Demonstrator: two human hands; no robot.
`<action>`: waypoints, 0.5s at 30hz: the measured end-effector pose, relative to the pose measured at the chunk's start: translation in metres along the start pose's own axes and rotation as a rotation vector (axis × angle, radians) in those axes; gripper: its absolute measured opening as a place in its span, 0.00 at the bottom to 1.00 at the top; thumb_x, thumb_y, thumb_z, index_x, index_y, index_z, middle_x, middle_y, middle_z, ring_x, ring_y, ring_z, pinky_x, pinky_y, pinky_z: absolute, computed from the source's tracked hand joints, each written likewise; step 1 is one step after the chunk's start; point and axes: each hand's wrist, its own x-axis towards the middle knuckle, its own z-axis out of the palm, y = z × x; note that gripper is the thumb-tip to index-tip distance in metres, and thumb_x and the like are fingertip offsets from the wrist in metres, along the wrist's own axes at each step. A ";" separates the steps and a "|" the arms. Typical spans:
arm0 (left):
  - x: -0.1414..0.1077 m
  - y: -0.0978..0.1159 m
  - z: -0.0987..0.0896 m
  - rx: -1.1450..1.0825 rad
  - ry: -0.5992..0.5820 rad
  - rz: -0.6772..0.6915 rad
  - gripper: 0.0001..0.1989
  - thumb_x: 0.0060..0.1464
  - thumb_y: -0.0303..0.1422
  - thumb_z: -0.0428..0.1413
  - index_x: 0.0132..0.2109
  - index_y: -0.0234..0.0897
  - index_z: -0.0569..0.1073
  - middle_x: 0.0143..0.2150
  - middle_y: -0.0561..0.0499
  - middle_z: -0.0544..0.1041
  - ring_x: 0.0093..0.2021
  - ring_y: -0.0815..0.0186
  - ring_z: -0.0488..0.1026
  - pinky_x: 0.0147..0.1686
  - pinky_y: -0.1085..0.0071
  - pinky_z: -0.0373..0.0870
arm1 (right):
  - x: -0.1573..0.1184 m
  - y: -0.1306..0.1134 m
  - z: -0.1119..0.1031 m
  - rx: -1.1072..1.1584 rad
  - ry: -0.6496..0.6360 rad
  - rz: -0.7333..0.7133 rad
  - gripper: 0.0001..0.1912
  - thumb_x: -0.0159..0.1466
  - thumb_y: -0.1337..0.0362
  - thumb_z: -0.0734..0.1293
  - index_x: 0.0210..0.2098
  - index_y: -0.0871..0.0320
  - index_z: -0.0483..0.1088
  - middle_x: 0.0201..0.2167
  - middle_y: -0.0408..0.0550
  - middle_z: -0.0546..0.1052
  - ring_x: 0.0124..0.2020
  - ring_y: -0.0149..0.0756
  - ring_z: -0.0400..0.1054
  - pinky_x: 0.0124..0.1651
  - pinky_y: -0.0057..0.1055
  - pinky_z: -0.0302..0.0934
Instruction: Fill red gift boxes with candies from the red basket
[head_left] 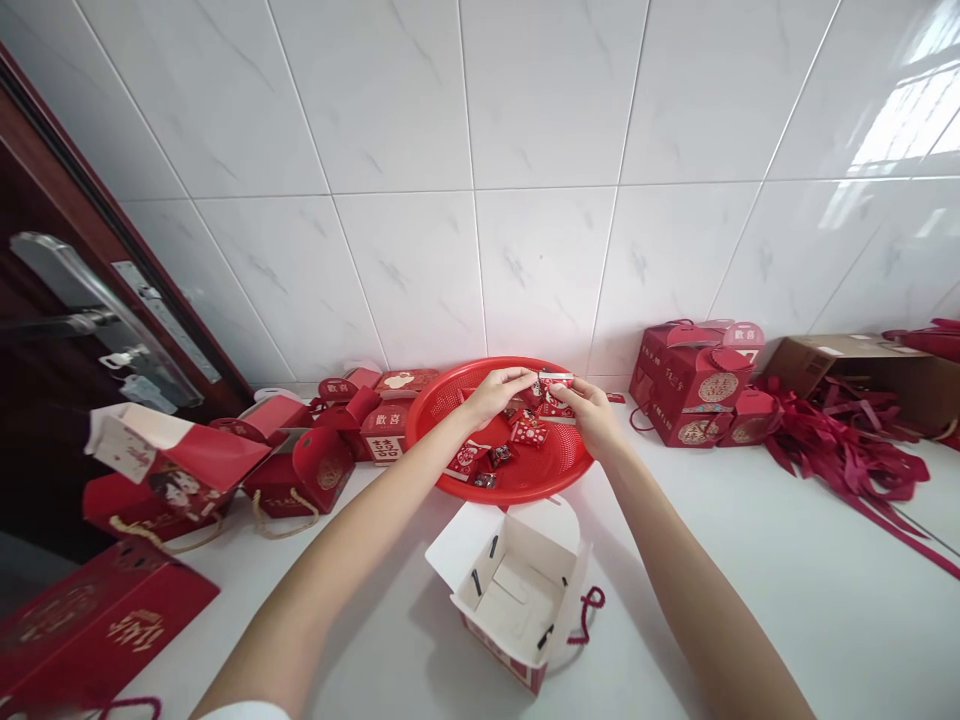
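Observation:
Over the red plastic basket, my two hands are close together. My right hand pinches a red packet with white edges. My left hand is closed at the fingertips on a small wrapped candy, right beside that packet and partly hidden. Several red candy packets, among them a dotted one, and dark-wrapped candies lie in the basket. In front of it, between my forearms, stands an open gift box, white inside, its flaps up and a dark red cord at its right side.
Red gift boxes crowd the left, some open with rope handles. Closed red boxes are stacked at right against the tiled wall. Beyond them, dark red ribbons spill from a cardboard box. A door handle is at far left.

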 end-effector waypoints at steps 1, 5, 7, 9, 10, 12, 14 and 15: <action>0.001 -0.001 0.000 0.010 -0.008 0.004 0.19 0.56 0.48 0.60 0.40 0.34 0.75 0.40 0.47 0.78 0.43 0.62 0.76 0.43 0.69 0.73 | 0.000 0.000 0.001 -0.007 0.022 -0.014 0.18 0.51 0.52 0.76 0.37 0.54 0.77 0.35 0.45 0.82 0.40 0.43 0.77 0.43 0.40 0.72; 0.010 -0.008 -0.006 0.219 -0.007 0.044 0.21 0.64 0.46 0.50 0.51 0.35 0.76 0.51 0.43 0.79 0.47 0.61 0.77 0.46 0.67 0.74 | 0.002 0.000 0.003 0.001 0.141 -0.075 0.15 0.50 0.55 0.74 0.35 0.55 0.77 0.35 0.45 0.82 0.40 0.41 0.75 0.47 0.37 0.69; 0.019 -0.012 -0.015 0.471 0.009 0.054 0.20 0.66 0.41 0.46 0.53 0.35 0.75 0.54 0.43 0.79 0.48 0.62 0.77 0.47 0.67 0.73 | 0.002 0.000 0.004 0.012 0.211 -0.085 0.13 0.50 0.56 0.72 0.34 0.54 0.77 0.34 0.44 0.81 0.40 0.41 0.75 0.45 0.36 0.69; 0.031 -0.017 -0.026 0.667 0.011 0.040 0.17 0.64 0.36 0.48 0.51 0.34 0.76 0.52 0.43 0.79 0.49 0.61 0.77 0.49 0.67 0.72 | 0.003 0.000 0.004 0.018 0.280 -0.084 0.12 0.50 0.56 0.71 0.32 0.54 0.75 0.33 0.43 0.80 0.38 0.40 0.74 0.42 0.35 0.69; 0.036 -0.020 -0.030 0.723 0.003 0.025 0.15 0.62 0.34 0.50 0.49 0.34 0.77 0.51 0.43 0.80 0.49 0.60 0.77 0.50 0.67 0.71 | 0.004 0.000 0.004 0.017 0.304 -0.080 0.11 0.50 0.56 0.70 0.31 0.54 0.75 0.32 0.43 0.80 0.37 0.40 0.73 0.40 0.34 0.69; 0.047 -0.027 -0.037 0.808 -0.039 -0.012 0.13 0.57 0.31 0.53 0.45 0.35 0.79 0.50 0.44 0.81 0.49 0.59 0.76 0.53 0.67 0.69 | 0.004 0.000 0.005 0.014 0.327 -0.068 0.11 0.50 0.56 0.69 0.31 0.54 0.74 0.31 0.44 0.79 0.37 0.40 0.73 0.38 0.34 0.69; 0.056 -0.034 -0.037 0.887 -0.098 -0.049 0.13 0.55 0.31 0.54 0.45 0.37 0.79 0.51 0.45 0.81 0.51 0.58 0.75 0.55 0.66 0.67 | 0.004 0.000 0.005 0.014 0.321 -0.053 0.11 0.50 0.56 0.69 0.31 0.54 0.73 0.32 0.44 0.79 0.37 0.41 0.73 0.37 0.34 0.70; 0.059 -0.037 -0.036 0.916 -0.129 -0.064 0.14 0.54 0.32 0.54 0.46 0.39 0.79 0.53 0.46 0.80 0.53 0.58 0.74 0.56 0.66 0.66 | 0.004 0.000 0.005 0.014 0.313 -0.050 0.12 0.50 0.56 0.69 0.31 0.54 0.73 0.32 0.44 0.79 0.37 0.41 0.73 0.37 0.34 0.70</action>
